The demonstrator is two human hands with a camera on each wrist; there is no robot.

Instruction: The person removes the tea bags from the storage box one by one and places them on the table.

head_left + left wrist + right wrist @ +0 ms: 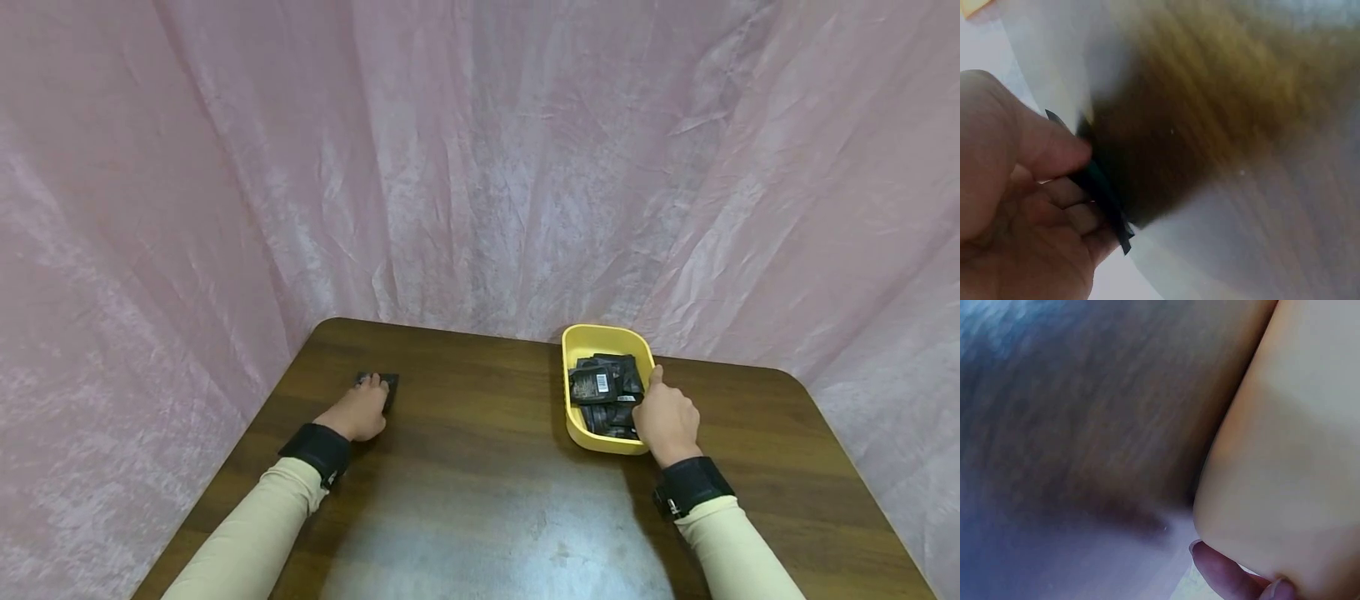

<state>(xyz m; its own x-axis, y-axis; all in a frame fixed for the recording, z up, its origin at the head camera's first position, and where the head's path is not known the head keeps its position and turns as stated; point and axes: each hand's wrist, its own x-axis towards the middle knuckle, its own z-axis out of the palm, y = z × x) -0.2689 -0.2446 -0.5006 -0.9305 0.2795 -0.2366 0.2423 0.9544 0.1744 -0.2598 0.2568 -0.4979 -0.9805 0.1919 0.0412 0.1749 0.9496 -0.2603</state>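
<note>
Left hand (362, 412) pinches 1 black packet (392, 387) over the desk (480, 417); right hand (669, 421) grips a yellow tub (600, 442) holding dark packets (604, 390).

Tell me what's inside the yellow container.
Black packets lie piled in the yellow container; one on top shows a barcode. Those beneath are partly covered, so their number can't be told.

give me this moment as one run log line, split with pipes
left hand: pinches black sachet | right hand: grips right side of yellow tub | tub contents: piled black sachets
</note>
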